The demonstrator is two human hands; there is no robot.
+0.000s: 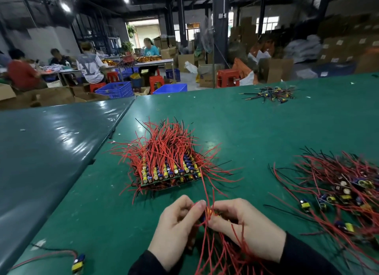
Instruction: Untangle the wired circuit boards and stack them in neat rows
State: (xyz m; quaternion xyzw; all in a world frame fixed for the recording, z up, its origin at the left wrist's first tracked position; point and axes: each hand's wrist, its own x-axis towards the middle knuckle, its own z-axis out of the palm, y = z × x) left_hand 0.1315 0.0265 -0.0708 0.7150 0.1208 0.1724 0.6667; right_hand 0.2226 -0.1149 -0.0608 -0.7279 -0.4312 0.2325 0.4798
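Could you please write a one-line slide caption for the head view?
Both hands, left and right, grip tangled red-wired boards before a neat stack on the green table.

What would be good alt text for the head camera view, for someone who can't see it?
Two hands, left hand and right hand, pinch a bundle of red-wired circuit boards over a green table. Ahead sits a neat stack of boards bristling with red wires; a tangled pile lies to the right.
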